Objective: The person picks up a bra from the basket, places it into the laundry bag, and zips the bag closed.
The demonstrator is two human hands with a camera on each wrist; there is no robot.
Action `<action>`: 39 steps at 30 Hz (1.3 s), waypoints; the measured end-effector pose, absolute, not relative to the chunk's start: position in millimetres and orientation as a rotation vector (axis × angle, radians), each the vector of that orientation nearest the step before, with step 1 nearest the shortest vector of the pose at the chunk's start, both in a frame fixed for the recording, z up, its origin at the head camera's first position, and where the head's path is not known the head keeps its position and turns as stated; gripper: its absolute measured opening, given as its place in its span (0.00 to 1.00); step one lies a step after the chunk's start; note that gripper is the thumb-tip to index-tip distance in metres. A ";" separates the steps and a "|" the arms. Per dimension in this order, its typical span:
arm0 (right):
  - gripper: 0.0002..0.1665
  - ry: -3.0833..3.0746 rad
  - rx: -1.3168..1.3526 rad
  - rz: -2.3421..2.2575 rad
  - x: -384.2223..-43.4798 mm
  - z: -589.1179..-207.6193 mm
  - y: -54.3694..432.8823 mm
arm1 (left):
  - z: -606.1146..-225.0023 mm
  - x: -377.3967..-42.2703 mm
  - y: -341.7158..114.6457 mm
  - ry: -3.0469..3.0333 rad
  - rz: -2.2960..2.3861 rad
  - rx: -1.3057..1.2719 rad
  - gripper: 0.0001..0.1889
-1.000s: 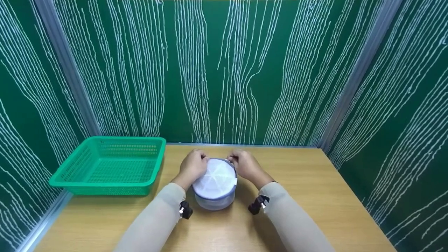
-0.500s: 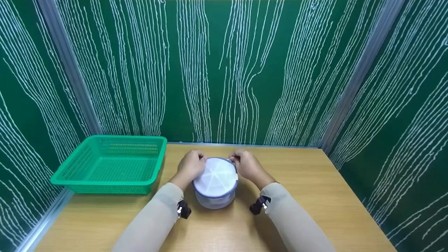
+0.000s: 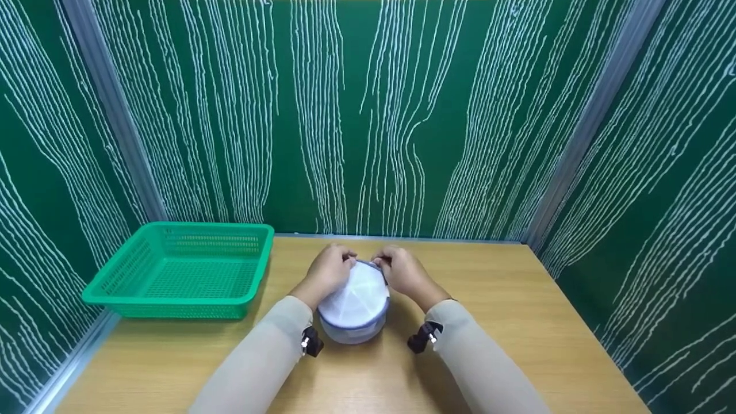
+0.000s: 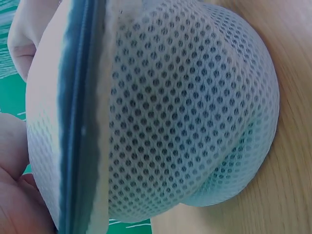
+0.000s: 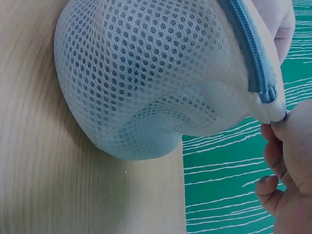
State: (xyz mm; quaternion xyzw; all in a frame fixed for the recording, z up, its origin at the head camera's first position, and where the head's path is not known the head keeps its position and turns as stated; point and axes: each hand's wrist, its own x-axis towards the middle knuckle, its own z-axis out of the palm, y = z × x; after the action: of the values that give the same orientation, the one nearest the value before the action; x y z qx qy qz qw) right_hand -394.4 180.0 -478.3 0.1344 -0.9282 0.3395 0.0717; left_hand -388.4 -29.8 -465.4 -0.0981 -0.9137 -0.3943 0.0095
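A round white mesh laundry bag point(image 3: 353, 299) with a blue zip round its top stands on the table before me. My left hand point(image 3: 332, 269) has its fingers curled at the bag's far rim, left of the middle; its fingertips are partly hidden. Just to the right, my right hand point(image 3: 402, 270) pinches the edge of the rim. Up close in the right wrist view, thumb and finger of the right hand point(image 5: 292, 161) hold the fabric beside the end of the blue zip point(image 5: 251, 48). Honeycomb mesh sides of the bag point(image 4: 180, 107) fill the left wrist view.
A green plastic basket point(image 3: 172, 301) with perforated walls sits at the table's back left. Green panels point(image 3: 402, 115) with wavy white lines stand behind and at both sides of the wooden table point(image 3: 506, 322).
My left hand shifts slightly left, then moves right along the far rim, closer to the right hand. The right hand stays nearly in place, and the bag's top tilts a little.
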 end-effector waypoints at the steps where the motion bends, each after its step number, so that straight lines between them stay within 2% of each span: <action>1: 0.07 -2.792 0.403 1.021 -394.1 -478.0 180.2 | -465.6 -388.4 -29.4 -2.859 -1.227 -0.306 0.13; 8: 0.08 -2.767 0.467 0.982 -394.0 -478.0 184.7 | -467.3 -389.1 -31.1 -2.848 -1.215 -0.290 0.11; 18: 0.06 -2.714 0.470 1.010 -396.6 -483.6 197.8 | -471.7 -393.5 -41.2 -2.821 -1.309 -0.099 0.12; 39: 0.08 -2.722 0.553 0.923 -390.7 -492.0 209.9 | -481.8 -394.3 -46.6 -2.748 -1.344 -0.122 0.14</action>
State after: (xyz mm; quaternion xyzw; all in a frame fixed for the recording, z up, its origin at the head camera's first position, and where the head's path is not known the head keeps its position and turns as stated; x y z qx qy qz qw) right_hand -390.7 209.9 -492.0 0.1878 -0.9246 0.3136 0.1071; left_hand -394.3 -46.6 -481.8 -0.0399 -0.8969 -0.4385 0.0399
